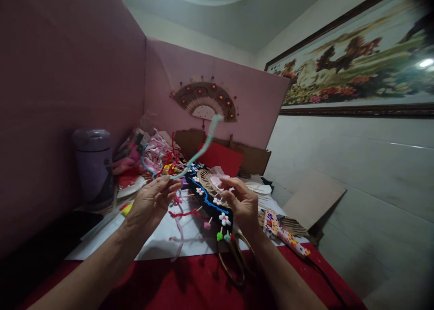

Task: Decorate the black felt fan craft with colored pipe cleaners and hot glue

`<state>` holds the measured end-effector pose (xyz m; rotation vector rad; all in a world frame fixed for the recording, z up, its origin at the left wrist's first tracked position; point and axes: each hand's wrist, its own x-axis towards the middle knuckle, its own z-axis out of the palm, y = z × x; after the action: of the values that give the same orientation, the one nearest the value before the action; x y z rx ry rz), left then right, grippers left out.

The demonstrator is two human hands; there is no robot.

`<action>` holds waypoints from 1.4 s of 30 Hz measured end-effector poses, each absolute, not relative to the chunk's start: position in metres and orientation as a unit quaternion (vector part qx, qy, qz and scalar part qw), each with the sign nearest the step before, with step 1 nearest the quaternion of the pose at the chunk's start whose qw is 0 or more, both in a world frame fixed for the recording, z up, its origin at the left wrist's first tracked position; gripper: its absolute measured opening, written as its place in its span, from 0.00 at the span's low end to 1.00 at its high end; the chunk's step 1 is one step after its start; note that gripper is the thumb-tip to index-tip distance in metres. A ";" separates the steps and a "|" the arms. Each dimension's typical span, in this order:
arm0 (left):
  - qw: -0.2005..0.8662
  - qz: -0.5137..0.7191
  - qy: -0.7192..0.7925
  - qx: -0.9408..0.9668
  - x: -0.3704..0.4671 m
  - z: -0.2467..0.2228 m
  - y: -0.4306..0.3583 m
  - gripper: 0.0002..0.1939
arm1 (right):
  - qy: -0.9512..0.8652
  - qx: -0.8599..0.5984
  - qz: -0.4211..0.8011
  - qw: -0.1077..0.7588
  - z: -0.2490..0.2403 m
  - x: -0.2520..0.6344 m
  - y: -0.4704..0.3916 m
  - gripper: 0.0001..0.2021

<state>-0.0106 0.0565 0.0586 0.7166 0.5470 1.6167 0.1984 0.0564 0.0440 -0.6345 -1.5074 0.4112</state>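
A fuzzy mint-green pipe cleaner [200,152] is pinched between the thumb and fingers of my left hand [152,200], its free end rising up and to the right. My right hand [242,206] is raised over the right side of a black fan-shaped piece [216,212], thumb and fingers apart, with nothing visible in them. White flowers with red centres, a wavy blue strip and small coloured pompoms on sticks decorate this piece. Beneath my right hand, scissors [221,268] show their gold-coloured handles; the blades are hidden. Red and pink pipe cleaners [185,214] lie between my hands.
A lilac thermos [94,169] stands at left beside a heap of pink and red craft scraps [159,147]. A floral glue gun [285,235] with a black cord lies at right. Behind, a finished-looking brown fan [203,93] hangs on a pink panel [251,102]. Red cloth [162,283] covers the front edge.
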 end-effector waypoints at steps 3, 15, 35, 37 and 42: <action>0.630 0.677 0.243 0.292 0.000 0.059 0.047 0.11 | -0.704 -0.277 0.171 0.631 0.048 0.195 0.052 0.16; 0.630 0.595 0.271 0.420 0.015 0.052 0.036 0.12 | -0.717 -0.246 0.230 0.611 0.041 0.189 0.041 0.09; 0.514 0.574 0.295 0.565 0.017 0.048 0.024 0.08 | -0.599 -0.255 0.368 0.663 0.043 0.181 0.043 0.12; 0.521 0.578 0.286 0.559 0.018 0.048 0.024 0.08 | -0.636 -0.251 0.368 0.630 0.044 0.182 0.041 0.11; 0.537 0.569 0.276 0.558 0.020 0.048 0.022 0.07 | -0.696 -0.246 0.299 0.605 0.044 0.181 0.035 0.03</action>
<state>0.0199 0.0223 0.0477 1.3273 0.6574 1.3546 0.1810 0.0347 0.0435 -0.5691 -1.6093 0.6919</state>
